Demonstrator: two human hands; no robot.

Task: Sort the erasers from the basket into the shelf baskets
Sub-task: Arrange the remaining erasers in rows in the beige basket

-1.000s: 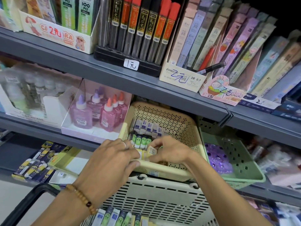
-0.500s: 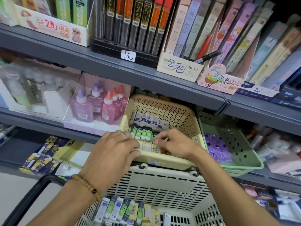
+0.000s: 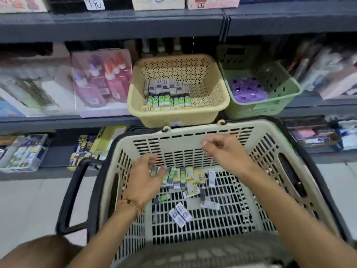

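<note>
A beige shopping basket [image 3: 193, 132] sits low in front of me, with several loose erasers [image 3: 185, 178] on its slatted bottom. My left hand [image 3: 144, 176] hovers inside it beside the eraser pile, fingers spread and empty. My right hand [image 3: 222, 149] hangs over the basket's far wall, fingers loosely curled, holding nothing. On the shelf above stands a yellow basket [image 3: 212, 101] with neat rows of erasers [image 3: 166, 95] along its left side. A green basket [image 3: 286, 93] to its right holds purple items [image 3: 247, 89].
Pink and purple glue bottles [image 3: 104, 82] stand in a box left of the yellow basket. Packaged stationery [image 3: 21, 151] lies on the lower shelf. The shopping basket's black handle [image 3: 71, 194] juts out to the left. Grey floor shows on both sides.
Both hands have left the yellow shelf basket and dropped into the shopping basket. The view has tilted down, so the upper shelves are out of sight.
</note>
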